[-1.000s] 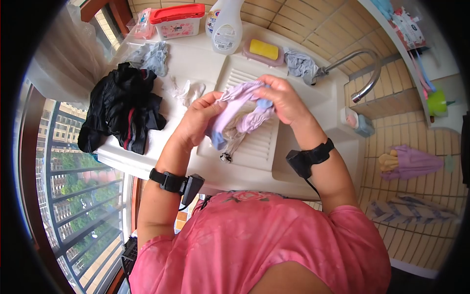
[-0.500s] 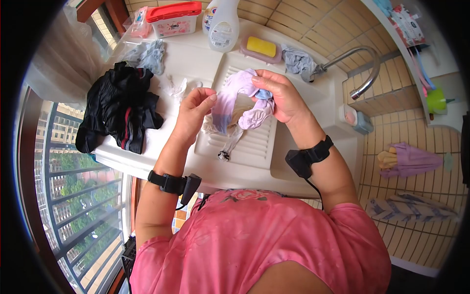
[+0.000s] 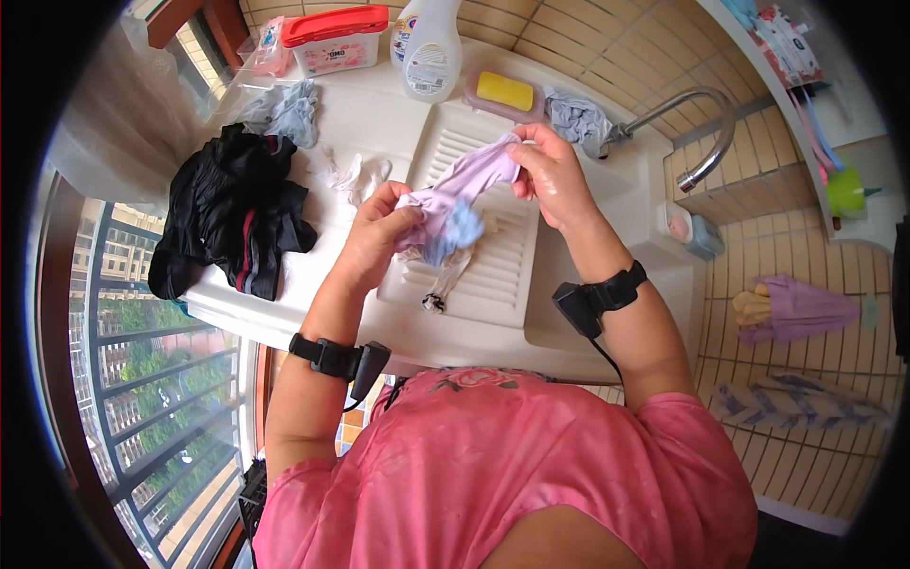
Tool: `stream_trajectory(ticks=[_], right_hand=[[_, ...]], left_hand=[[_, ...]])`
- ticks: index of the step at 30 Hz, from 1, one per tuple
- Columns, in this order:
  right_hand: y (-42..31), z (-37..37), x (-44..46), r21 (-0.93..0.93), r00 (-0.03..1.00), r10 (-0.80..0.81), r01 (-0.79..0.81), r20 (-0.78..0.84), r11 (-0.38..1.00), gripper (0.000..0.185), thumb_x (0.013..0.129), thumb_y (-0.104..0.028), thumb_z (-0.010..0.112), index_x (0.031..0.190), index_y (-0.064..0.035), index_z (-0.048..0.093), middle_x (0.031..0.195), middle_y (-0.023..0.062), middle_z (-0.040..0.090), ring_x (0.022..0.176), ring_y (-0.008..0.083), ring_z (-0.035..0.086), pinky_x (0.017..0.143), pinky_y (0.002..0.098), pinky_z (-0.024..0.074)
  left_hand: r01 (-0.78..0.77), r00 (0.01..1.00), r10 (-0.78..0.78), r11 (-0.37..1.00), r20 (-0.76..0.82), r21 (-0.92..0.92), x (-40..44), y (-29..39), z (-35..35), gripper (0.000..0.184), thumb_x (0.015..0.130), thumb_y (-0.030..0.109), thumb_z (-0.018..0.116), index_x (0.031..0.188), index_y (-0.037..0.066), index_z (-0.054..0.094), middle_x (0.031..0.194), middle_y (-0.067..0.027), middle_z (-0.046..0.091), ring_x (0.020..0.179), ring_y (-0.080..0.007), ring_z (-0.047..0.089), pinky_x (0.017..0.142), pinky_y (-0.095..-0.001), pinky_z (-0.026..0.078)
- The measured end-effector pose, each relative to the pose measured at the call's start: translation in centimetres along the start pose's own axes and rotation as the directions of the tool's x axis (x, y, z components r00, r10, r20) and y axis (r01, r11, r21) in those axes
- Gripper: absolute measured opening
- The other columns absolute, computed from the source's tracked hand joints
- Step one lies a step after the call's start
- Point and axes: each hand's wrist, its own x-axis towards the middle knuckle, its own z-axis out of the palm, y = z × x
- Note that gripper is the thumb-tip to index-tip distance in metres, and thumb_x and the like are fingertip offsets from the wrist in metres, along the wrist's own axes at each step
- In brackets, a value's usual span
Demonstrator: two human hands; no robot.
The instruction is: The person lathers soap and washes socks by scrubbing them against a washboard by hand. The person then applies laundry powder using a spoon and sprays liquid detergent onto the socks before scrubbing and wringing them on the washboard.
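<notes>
A lavender sock [image 3: 474, 175] with light blue patches is stretched between my hands above the ribbed washboard [image 3: 502, 284]. My left hand [image 3: 374, 237] pinches its lower left end, where a blue part hangs down, blurred. The upper right end is gripped between the thumb and fingers of my right hand [image 3: 550, 175], which looks wet. Below the sock, a pale crumpled cloth piece [image 3: 445, 275] with a dark tip lies on the ribs, partly hidden.
Black clothing [image 3: 227, 209] is heaped at the left, near a grey-blue cloth [image 3: 289, 114] and small white pieces [image 3: 355, 175]. Along the back stand a red-lidded box [image 3: 336, 43], bottles [image 3: 431, 57] and a yellow soap bar [image 3: 505, 91]. A curved faucet [image 3: 725, 133] overhangs the right side.
The bunched, curved sock is now pulled out lengthwise. My left hand has taken hold of its lower end, and my right hand has shifted to the upper end.
</notes>
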Motion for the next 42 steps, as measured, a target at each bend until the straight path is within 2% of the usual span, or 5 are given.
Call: stream_trajectory(ticks=[18,34,38,40,42], right_hand=[[-4.4,2.0,-1.7,0.043,0.902,-0.419,0.425,-0.103,0.904,0.017,0.101,-0.010,0.057,0.116,-0.0028,0.058,0.085,0.0004,0.063,0.069,0.0049,0.054,0.058,0.0208,0.0452],[-1.4,4.0,-2.7,-0.578,0.656,-0.483,0.749,0.580,0.324,0.019,0.084,-0.010,0.070,0.102,-0.0054,0.069,0.092,0.0128,0.062,0.087,0.0304,0.064,0.082,0.0384,0.0531],[-5.5,0.9,-2.0,0.145,0.911,-0.405,0.391,0.077,0.909,0.014,0.086,-0.003,0.062,0.099,-0.0013,0.067,0.091,0.0095,0.069,0.082,0.0159,0.063,0.077,0.0294,0.0511],[-3.5,0.1,-0.8,-0.647,0.897,-0.229,0.433,0.378,0.628,0.011,0.088,-0.002,0.059,0.096,0.0008,0.065,0.089,0.0043,0.070,0.080,0.0123,0.063,0.073,0.0284,0.0516],[-4.4,-0.5,-0.8,-0.570,0.909,-0.217,0.395,0.355,0.720,0.011,0.088,-0.002,0.059,0.096,0.0015,0.064,0.085,0.0011,0.068,0.075,0.0101,0.062,0.069,0.0272,0.0513]], left_hand=[[0.206,0.960,-0.268,0.871,-0.081,-0.446,0.4,-0.3,-1.9,0.040,0.107,0.041,0.044,0.125,0.008,0.060,0.111,-0.0079,0.069,0.102,-0.0222,0.067,0.084,-0.0409,0.059],[0.301,0.949,-0.311,0.856,0.047,-0.421,-1.0,2.4,4.4,0.034,0.107,0.028,0.042,0.126,0.001,0.054,0.113,-0.0123,0.066,0.100,-0.0237,0.069,0.086,-0.0401,0.060],[0.266,0.951,-0.295,0.935,-0.094,-0.236,-0.4,1.0,1.2,0.029,0.103,0.033,0.051,0.117,0.008,0.057,0.102,-0.0097,0.068,0.088,-0.0209,0.068,0.075,-0.0374,0.057],[0.238,0.959,-0.260,0.955,-0.111,-0.176,-0.5,0.9,0.7,0.026,0.101,0.035,0.055,0.111,0.011,0.057,0.096,-0.0066,0.067,0.082,-0.0179,0.065,0.070,-0.0331,0.054],[0.124,0.966,-0.109,0.991,-0.234,0.049,-0.3,2.3,1.3,0.026,0.101,0.035,0.056,0.111,0.011,0.058,0.095,-0.0048,0.066,0.083,-0.0165,0.065,0.071,-0.0325,0.054]])
